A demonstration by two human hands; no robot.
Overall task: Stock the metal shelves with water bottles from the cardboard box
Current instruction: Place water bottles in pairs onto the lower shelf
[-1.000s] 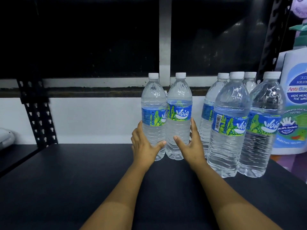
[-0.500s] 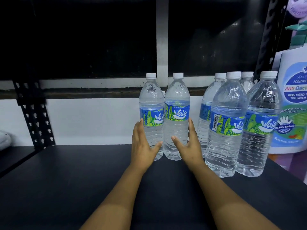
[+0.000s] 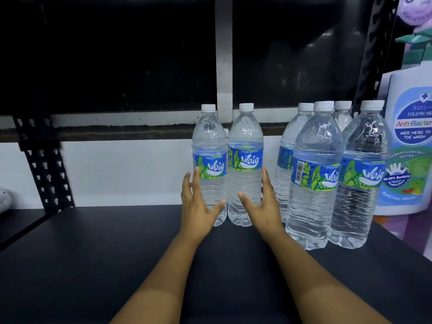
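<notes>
We are cupping 2 upright water bottles on the black metal shelf (image 3: 93, 265), our left hand (image 3: 198, 206) spread against the left bottle (image 3: 210, 164) and our right hand (image 3: 261, 206) spread against the right bottle (image 3: 245, 164), fingers straight, thumbs at the fronts. The 2 are touching, standing left of 4 stocked bottles (image 3: 315, 178). Full, they are looking heavy, thin-walled and slick, so we are judging the ribbed waist below the label the best hold.

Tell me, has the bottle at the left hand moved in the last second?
No. The bottle stands just left of the window post exactly as before, with the left hand at it; only the camera drifted.
</notes>
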